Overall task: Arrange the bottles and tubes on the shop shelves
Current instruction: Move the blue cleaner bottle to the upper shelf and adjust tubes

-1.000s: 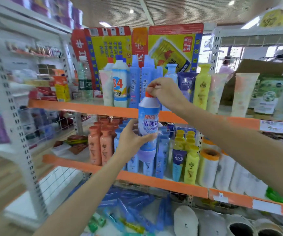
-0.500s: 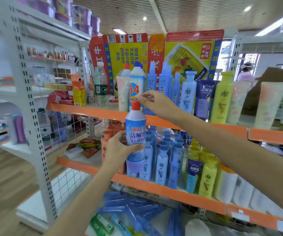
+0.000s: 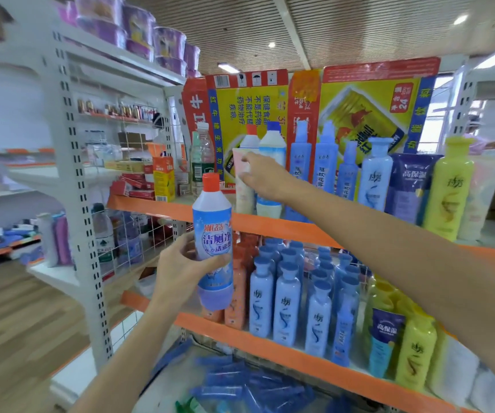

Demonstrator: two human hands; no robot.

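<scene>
In the head view, the left hand [image 3: 180,263] was clamped on the toilet-cleaner bottle [image 3: 214,242], upright at 9 o'clock. The right hand [image 3: 262,175], fingers spread, touched a pale tube [image 3: 243,198] on the upper shelf [image 3: 270,223]; nudging it could topple neighbouring bottles. Blur hid whether it gripped.

Bottle [image 3: 212,234] held before the shelves, tube [image 3: 243,186] on upper shelf [image 3: 270,223], boxes [image 3: 314,108] behind.

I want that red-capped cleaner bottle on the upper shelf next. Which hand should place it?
Left: the left hand grips the red-capped bottle; the right hand is at the pink tube.
</scene>
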